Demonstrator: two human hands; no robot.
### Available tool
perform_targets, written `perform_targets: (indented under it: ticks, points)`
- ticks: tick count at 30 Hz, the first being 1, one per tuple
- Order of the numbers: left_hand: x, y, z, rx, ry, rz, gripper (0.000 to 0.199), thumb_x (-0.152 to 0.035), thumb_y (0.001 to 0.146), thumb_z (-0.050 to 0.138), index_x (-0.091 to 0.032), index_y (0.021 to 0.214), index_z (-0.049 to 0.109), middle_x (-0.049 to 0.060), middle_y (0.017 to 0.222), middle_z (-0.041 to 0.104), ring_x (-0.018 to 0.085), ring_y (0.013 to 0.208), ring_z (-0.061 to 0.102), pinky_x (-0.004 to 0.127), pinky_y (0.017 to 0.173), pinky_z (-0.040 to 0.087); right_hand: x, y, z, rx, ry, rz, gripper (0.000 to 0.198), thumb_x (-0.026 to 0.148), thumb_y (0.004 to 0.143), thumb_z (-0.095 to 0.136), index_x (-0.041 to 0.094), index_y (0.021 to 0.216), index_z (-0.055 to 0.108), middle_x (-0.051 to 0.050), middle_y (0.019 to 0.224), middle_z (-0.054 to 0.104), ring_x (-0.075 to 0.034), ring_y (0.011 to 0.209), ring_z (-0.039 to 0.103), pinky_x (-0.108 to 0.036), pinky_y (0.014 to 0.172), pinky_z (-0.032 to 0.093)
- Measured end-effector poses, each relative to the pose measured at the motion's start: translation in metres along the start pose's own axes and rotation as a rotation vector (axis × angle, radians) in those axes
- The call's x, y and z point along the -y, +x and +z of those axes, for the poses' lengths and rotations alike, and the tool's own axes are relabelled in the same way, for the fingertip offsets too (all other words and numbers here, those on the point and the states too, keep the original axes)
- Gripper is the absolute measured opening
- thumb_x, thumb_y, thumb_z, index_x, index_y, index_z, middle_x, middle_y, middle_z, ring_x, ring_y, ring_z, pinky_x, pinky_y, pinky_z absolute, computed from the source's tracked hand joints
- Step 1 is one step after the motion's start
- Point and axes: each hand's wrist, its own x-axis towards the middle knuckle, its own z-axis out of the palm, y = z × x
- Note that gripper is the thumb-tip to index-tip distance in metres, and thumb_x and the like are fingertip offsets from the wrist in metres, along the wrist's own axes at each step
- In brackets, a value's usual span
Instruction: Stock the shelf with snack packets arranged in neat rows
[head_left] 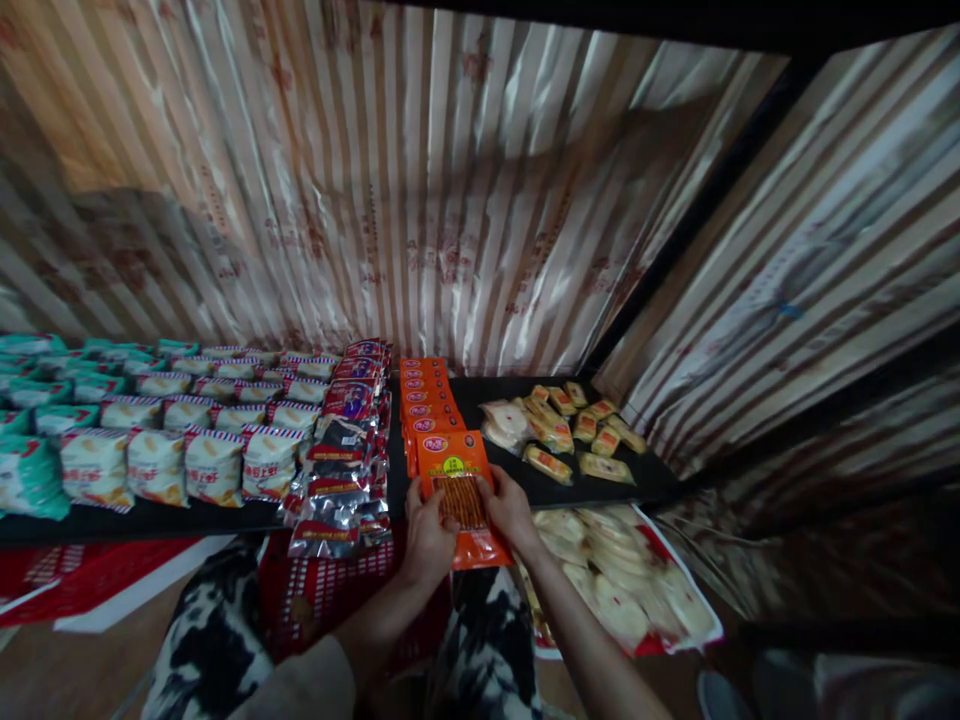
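Note:
Both my hands hold an orange snack packet (459, 455) by its two sides, low over the front edge of the shelf. A clear window in the packet shows brown sticks. My left hand (429, 535) grips the left side, fingers closed on it. On the opposite side my right hand (510, 508) is closed round the edge. Behind the held packet, a row of matching orange packets (426, 385) lies overlapped on the black shelf. Just left of them runs a column of dark red and silver packets (345, 440).
White snack bags (214, 465) stand in rows to the left, with green bags (34, 475) beyond. Small yellow packs (585, 425) lie loose on the right. Below the shelf are a box of pale round packs (611, 580) and a red basket (330, 590). Striped sheeting (450, 200) hangs behind.

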Motion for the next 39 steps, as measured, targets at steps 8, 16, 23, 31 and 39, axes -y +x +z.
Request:
perform_targets:
  ticks: [8, 16, 23, 31, 39]
  points:
    - [-0.001, 0.020, 0.009, -0.006, 0.039, 0.001, 0.045, -0.007, 0.058, 0.056, -0.013, 0.102, 0.064, 0.012, 0.136, 0.041, 0.033, 0.131, 0.027, 0.038, 0.113, 0.017, 0.003, 0.025, 0.007, -0.002, -0.280, 0.012, 0.038, 0.030, 0.085, 0.042, 0.014, 0.115, 0.057, -0.014, 0.110, 0.062, -0.025, 0.102, 0.059, -0.032, 0.086, 0.042]
    - [0.004, 0.020, 0.018, 0.019, 0.300, 0.007, 0.048, -0.009, 0.065, 0.051, -0.009, 0.112, 0.060, 0.012, 0.140, 0.037, 0.029, 0.130, 0.031, 0.036, 0.112, 0.022, 0.003, 0.025, 0.010, 0.001, -0.448, 0.057, 0.044, 0.030, 0.088, 0.041, 0.016, 0.129, 0.046, -0.011, 0.115, 0.059, -0.020, 0.101, 0.059, -0.027, 0.083, 0.042]
    - [-0.009, 0.010, 0.014, 0.000, 0.554, 0.054, 0.049, -0.012, 0.071, 0.046, -0.009, 0.119, 0.057, 0.013, 0.147, 0.027, 0.031, 0.135, 0.022, 0.041, 0.111, 0.024, 0.007, 0.025, 0.011, 0.058, -0.546, 0.070, 0.042, 0.030, 0.090, 0.038, 0.021, 0.130, 0.048, -0.009, 0.109, 0.058, -0.019, 0.094, 0.061, -0.025, 0.077, 0.043]
    - [-0.041, 0.025, 0.036, 0.031, 0.584, 0.242, 0.040, -0.019, 0.081, 0.040, -0.021, 0.116, 0.060, 0.005, 0.150, 0.025, 0.027, 0.140, 0.011, 0.044, 0.111, 0.022, 0.015, 0.020, 0.004, 0.096, -0.490, 0.083, 0.042, 0.031, 0.090, 0.037, 0.021, 0.129, 0.048, -0.008, 0.107, 0.057, -0.017, 0.095, 0.059, -0.023, 0.075, 0.042]
    - [-0.022, 0.061, 0.050, 0.059, 0.744, 0.208, 0.048, -0.033, 0.085, 0.038, -0.027, 0.132, 0.045, 0.002, 0.147, 0.032, 0.028, 0.140, 0.009, 0.048, 0.113, 0.010, 0.004, 0.022, 0.005, 0.079, -0.475, 0.017, 0.042, 0.029, 0.089, 0.040, 0.019, 0.127, 0.051, -0.010, 0.103, 0.059, -0.019, 0.091, 0.061, -0.025, 0.075, 0.044]
